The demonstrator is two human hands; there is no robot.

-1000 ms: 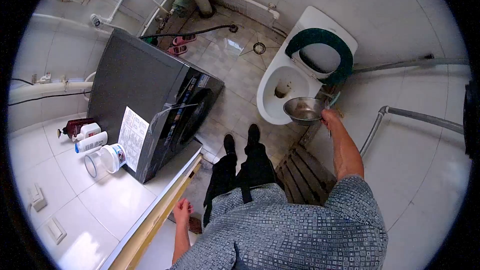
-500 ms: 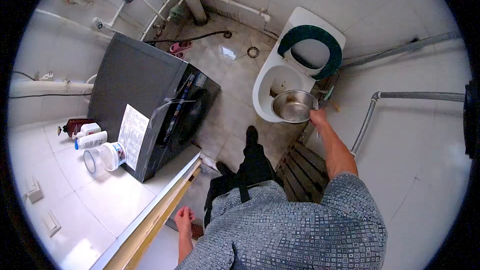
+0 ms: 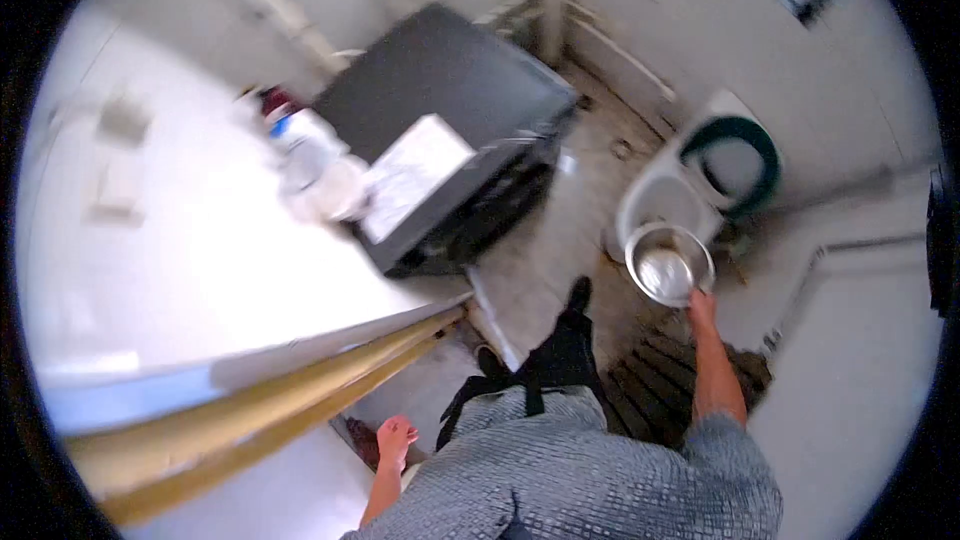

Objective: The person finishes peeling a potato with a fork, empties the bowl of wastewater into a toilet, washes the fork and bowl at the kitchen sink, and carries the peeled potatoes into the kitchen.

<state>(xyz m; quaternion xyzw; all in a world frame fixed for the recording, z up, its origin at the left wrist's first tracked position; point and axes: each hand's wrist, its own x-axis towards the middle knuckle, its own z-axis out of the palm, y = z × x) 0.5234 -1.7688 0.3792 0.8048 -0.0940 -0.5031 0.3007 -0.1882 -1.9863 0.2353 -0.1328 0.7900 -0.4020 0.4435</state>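
My right hand [image 3: 703, 308] grips the near edge of a round metal basin [image 3: 643, 262], held out low over the floor. Its far rim overlaps the front of the white toilet bowl [image 3: 640, 202]. The toilet's dark green seat [image 3: 765, 155] is raised with the lid. Bright light shows on the basin's inside; I cannot tell whether anything is in it. My left hand [image 3: 396, 440] hangs low at my side with loosely bent fingers and nothing visible in it. A dark reddish-brown thing [image 3: 361, 442] lies close by, blurred.
A dark grey washing machine [image 3: 430, 70] stands left of the toilet, a printed sheet [image 3: 418, 175] on top. Several bottles and tubs [image 3: 315, 165] stand beside it. A yellowish door edge [image 3: 290, 400] runs by my left side. Dark slats [image 3: 650, 385] lie below my right arm.
My view has swung left, so the room appears shifted right and blurred. The basin has drawn back from above the toilet bowl towards me, its inside turned more to view.
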